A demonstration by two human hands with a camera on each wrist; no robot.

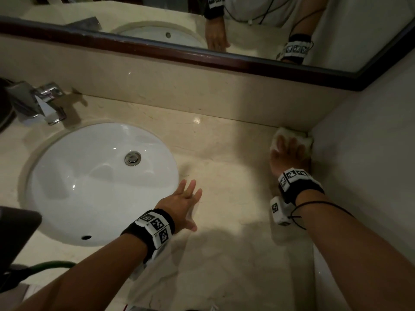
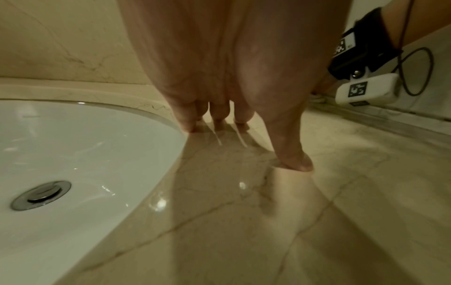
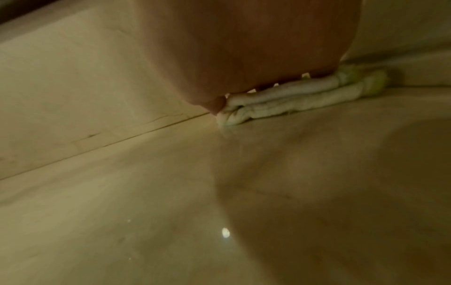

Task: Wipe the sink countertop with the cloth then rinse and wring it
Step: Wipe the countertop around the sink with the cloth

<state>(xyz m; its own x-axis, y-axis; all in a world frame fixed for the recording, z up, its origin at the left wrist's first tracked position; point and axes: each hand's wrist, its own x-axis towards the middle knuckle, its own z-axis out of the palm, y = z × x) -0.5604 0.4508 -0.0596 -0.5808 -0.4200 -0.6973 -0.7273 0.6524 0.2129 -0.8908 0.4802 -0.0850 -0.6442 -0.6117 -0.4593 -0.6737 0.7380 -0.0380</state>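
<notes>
A folded white cloth (image 1: 292,136) lies in the far right corner of the beige marble countertop (image 1: 224,153), against the backsplash and side wall. My right hand (image 1: 288,153) presses flat on top of it with straight fingers; in the right wrist view the cloth (image 3: 292,100) shows as folded layers under the palm. My left hand (image 1: 186,200) rests open on the counter beside the right rim of the white sink (image 1: 89,187). In the left wrist view its fingertips (image 2: 295,162) touch the wet stone next to the sink (image 2: 73,154).
A chrome tap (image 1: 42,102) stands behind the sink at the far left. A dark-framed mirror (image 1: 202,25) runs above the backsplash. A white side wall (image 1: 370,164) bounds the counter on the right. A green hose (image 1: 51,265) and a dark object (image 1: 15,234) are at the near left.
</notes>
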